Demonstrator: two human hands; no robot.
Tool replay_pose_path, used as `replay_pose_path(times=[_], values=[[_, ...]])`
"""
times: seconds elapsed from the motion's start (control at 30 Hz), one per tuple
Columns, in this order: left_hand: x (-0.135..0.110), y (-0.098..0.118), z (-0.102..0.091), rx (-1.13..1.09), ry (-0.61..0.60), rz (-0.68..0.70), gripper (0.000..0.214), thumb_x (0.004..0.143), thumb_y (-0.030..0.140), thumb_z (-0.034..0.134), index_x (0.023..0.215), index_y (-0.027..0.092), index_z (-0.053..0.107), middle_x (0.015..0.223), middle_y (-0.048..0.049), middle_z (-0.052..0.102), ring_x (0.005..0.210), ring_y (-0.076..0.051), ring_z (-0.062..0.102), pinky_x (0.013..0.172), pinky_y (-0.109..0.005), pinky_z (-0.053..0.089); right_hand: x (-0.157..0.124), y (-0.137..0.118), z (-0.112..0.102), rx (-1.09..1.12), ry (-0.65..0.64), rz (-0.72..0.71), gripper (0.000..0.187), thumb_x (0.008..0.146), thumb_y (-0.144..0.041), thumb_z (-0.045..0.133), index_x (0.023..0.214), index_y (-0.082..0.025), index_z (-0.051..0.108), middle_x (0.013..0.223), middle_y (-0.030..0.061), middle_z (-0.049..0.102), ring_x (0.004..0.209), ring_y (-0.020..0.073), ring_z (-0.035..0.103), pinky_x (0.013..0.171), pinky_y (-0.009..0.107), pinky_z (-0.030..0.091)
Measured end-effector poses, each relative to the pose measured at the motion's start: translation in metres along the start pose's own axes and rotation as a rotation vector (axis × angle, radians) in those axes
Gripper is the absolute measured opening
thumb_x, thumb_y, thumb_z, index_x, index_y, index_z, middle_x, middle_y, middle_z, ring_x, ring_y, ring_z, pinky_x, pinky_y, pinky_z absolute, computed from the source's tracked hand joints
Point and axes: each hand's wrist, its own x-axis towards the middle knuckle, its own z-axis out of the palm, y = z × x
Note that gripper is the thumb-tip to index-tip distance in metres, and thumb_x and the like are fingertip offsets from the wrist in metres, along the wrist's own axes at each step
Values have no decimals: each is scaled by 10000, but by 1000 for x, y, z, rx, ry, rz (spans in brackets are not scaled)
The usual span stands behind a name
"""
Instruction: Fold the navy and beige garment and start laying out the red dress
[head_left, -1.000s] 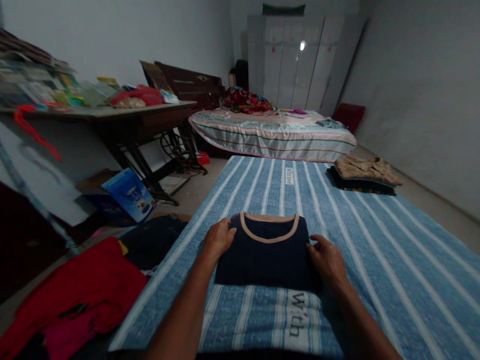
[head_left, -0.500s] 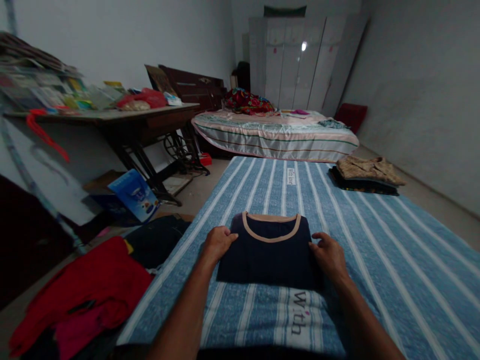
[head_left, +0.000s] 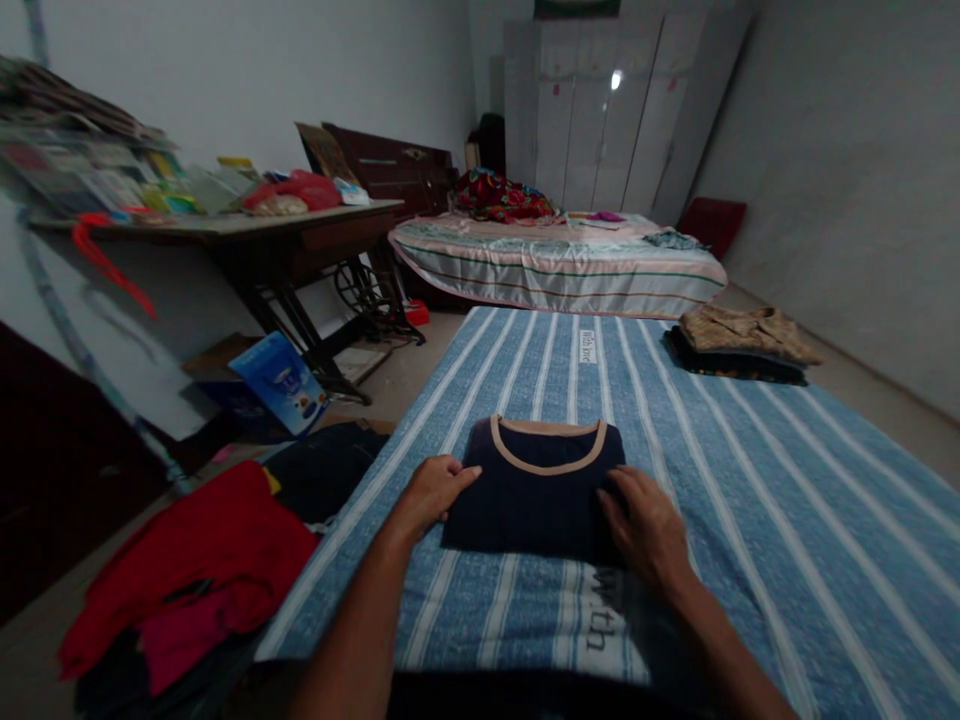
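A folded navy T-shirt (head_left: 536, 510) with a tan neckband lies flat on the blue striped bedsheet (head_left: 525, 375), its neckline facing away from me. My left hand (head_left: 435, 492) is closed at the shirt's left edge, the thumb on top and the other fingers partly hidden at the side. Over the right edge rests my right hand (head_left: 646, 522), its fingers apart on the fabric.
Folded clothes (head_left: 742, 342) are stacked at the sheet's far right corner. Red clothing (head_left: 202, 560) lies heaped to the left, below a cluttered sewing table (head_left: 225, 228). Beyond stands another bed (head_left: 555, 270) before a wardrobe (head_left: 592, 130).
My right hand has moved inward, from pinching the shirt's right edge to lying over it with fingers apart. The left hand stays at the left edge. The view has shifted slightly.
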Motion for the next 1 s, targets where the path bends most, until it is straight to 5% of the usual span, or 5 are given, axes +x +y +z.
replay_pose_path(times=[0.2, 0.43, 0.7, 0.83, 1.0], values=[[-23, -5, -6, -135, -193, -6, 416, 607, 488, 683, 818, 149, 566, 509, 65, 499, 377, -105, 452, 325, -202, 316, -25, -11, 17, -135, -186, -185, 580, 884, -494, 488, 1339, -135, 505, 1419, 202, 427, 1336, 369, 338, 1042, 522, 342], [-18, -15, -1, -193, -97, -34, 450, 565, 437, 697, 877, 138, 569, 455, 70, 515, 316, -75, 387, 302, -181, 258, -33, -7, 13, -197, -297, -139, 640, 880, -559, 473, 1401, -187, 438, 1483, 170, 345, 1388, 346, 242, 1084, 515, 277], [-23, -6, -4, -305, -101, -87, 423, 569, 510, 725, 717, 137, 593, 505, 31, 561, 404, -102, 497, 369, -191, 329, -29, -12, 11, -71, -295, -72, 615, 847, -528, 542, 1365, -200, 488, 1470, 163, 370, 1377, 360, 264, 1078, 544, 286], [-19, 1, -6, -410, -44, -142, 407, 598, 453, 757, 834, 144, 637, 694, -21, 679, 593, -148, 631, 481, -206, 433, -22, -7, 4, 173, -169, 84, 525, 870, -464, 505, 1297, -161, 542, 1413, 162, 448, 1314, 309, 397, 1052, 463, 370], [-9, 8, -6, -526, -31, -230, 365, 604, 329, 773, 895, 150, 644, 716, -41, 705, 655, -186, 670, 540, -245, 503, -1, 9, -10, 459, -102, 464, 400, 855, -405, 472, 1142, -155, 597, 1027, 106, 677, 949, 236, 639, 832, 353, 493]])
